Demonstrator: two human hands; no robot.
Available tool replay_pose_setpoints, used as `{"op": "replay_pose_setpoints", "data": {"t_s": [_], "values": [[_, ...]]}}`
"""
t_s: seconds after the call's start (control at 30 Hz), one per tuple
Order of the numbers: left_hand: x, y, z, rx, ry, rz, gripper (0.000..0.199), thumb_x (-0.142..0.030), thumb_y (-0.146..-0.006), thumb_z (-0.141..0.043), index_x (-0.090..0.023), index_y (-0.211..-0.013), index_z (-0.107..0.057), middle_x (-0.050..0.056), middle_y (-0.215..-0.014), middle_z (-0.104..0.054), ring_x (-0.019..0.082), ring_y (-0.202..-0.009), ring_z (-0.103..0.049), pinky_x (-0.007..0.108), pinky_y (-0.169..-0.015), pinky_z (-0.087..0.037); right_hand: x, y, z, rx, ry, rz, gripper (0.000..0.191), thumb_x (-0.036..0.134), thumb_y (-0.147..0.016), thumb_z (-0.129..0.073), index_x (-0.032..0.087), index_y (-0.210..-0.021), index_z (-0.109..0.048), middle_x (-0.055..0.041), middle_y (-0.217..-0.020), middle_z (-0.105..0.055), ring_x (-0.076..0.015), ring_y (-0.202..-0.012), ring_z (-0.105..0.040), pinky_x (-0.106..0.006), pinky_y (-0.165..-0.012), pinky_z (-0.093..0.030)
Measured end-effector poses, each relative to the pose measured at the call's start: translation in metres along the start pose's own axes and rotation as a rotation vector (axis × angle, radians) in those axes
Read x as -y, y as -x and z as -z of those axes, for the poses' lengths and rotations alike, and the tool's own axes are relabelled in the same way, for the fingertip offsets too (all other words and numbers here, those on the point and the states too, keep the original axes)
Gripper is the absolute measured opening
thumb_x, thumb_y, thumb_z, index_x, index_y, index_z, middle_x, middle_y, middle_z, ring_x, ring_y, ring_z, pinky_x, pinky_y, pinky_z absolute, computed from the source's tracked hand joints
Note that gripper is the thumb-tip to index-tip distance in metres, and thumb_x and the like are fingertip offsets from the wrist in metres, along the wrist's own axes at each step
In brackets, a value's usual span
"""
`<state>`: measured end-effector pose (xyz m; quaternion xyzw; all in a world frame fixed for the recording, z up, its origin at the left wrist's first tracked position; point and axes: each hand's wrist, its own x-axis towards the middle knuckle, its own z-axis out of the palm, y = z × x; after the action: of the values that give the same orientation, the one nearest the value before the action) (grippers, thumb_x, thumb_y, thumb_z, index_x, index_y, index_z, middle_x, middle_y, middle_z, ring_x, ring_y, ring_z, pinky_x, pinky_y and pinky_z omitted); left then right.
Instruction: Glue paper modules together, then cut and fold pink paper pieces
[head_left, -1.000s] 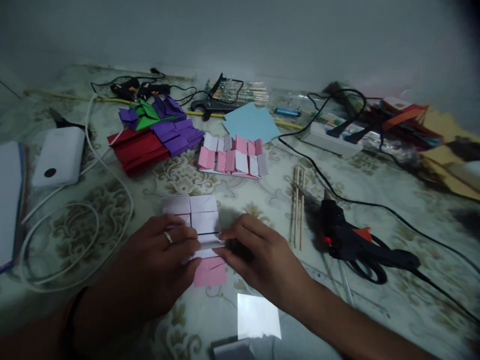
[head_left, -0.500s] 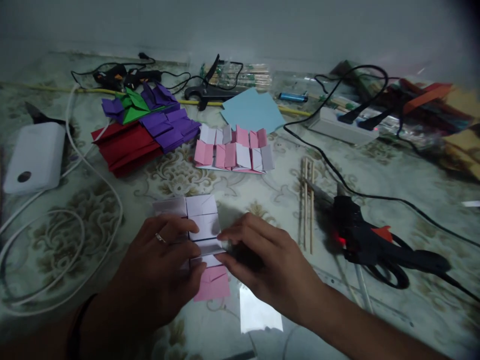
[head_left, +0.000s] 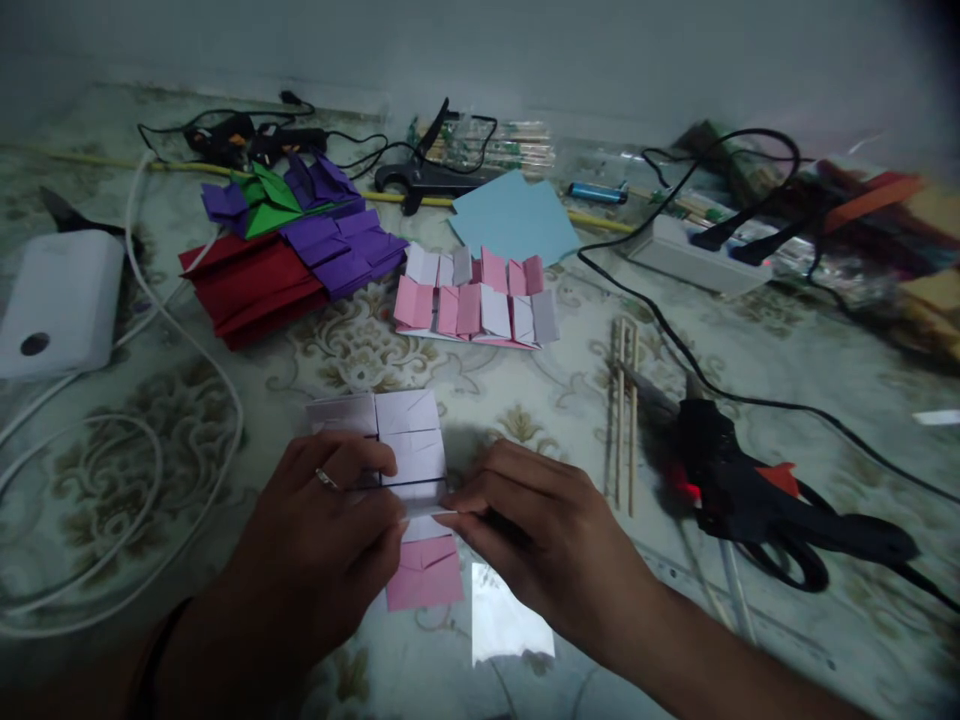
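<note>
So our left hand (head_left: 337,530) and right hand (head_left: 532,520) are both pinching a fold of the white-and-pink paper (head_left: 412,455), which lies on the worktop (head_left: 540,385), well left of the glue gun (head_left: 757,495).

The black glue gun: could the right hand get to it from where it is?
Probably yes: nothing tall stands between the right hand and the glue gun, with low wooden sticks nearby, though that hand pinches folded paper.
</note>
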<state>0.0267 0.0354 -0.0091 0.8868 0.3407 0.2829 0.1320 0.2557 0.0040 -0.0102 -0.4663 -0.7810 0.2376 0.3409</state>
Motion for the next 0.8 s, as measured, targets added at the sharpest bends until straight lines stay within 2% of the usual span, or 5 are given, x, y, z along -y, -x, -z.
{"op": "replay_pose_setpoints", "data": {"t_s": [0.43,0.8], "values": [[-0.0009,0.0015,-0.0005,-0.014,-0.027,-0.002,0.016,-0.009,-0.096,-0.062,-0.021,-0.085,-0.062,0.006,-0.108,-0.065,0.023,-0.1,-0.06,0.043,-0.086,-0.049,0.0007,0.0002,0.0004,0.008,0.003,-0.036,0.015,0.018,-0.1,-0.071,0.015,-0.086,-0.073,-0.0044,-0.079,-0.068,-0.0176,-0.071,-0.063,-0.028,-0.065,-0.047],[0.0,0.001,-0.0003,-0.025,-0.033,0.025,0.016,-0.015,-0.096,-0.062,-0.024,-0.083,-0.068,0.006,-0.102,-0.071,0.026,-0.097,-0.061,0.045,-0.082,-0.054,-0.0002,-0.0013,0.0038,0.042,0.018,-0.032,0.014,0.018,-0.101,-0.07,0.015,-0.087,-0.071,-0.0035,-0.079,-0.068,-0.0172,-0.07,-0.063,-0.028,-0.064,-0.048]]}}
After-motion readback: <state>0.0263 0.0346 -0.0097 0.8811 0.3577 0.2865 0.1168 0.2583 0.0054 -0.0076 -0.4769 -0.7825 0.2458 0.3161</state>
